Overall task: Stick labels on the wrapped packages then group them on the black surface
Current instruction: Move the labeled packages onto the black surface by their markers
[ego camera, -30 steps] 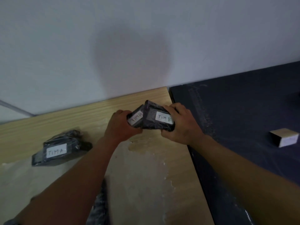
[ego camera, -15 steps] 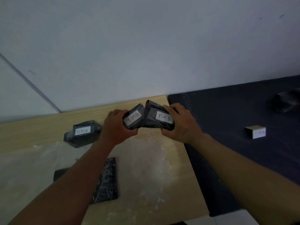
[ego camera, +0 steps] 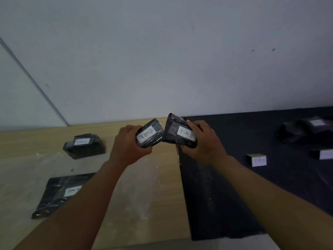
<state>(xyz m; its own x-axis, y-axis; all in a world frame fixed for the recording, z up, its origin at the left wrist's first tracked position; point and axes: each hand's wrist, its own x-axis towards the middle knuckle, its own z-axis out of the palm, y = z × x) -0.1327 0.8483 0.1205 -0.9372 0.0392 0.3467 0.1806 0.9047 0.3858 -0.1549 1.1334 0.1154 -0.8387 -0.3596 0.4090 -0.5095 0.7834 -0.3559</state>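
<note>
Holding one wrapped package each, the two hands meet above the seam where the wooden counter (ego camera: 144, 204) gives way to the black surface (ego camera: 225, 195). The left hand (ego camera: 128, 147) has its fingers clamped round the left package (ego camera: 150, 136), and the right hand (ego camera: 205, 143) grips the right package (ego camera: 180, 133); both white labels read TIM B, and the two packs touch at their inner corners. Compared with a second ago the pair has hardly shifted in the hands, but the view has swung rightward: more of the black surface now shows, along with a dark bundle (ego camera: 302, 129) far from the seam and a small card marker (ego camera: 256, 160) between it and the seam. That suggests labelling of these two is done and grouping is starting, probably near the matching marker, though its writing is too faint to read. Back on the wooden side of the seam, a TIM A package (ego camera: 83, 146) and a flat labelled package (ego camera: 63, 193) have not yet been moved across.
</note>
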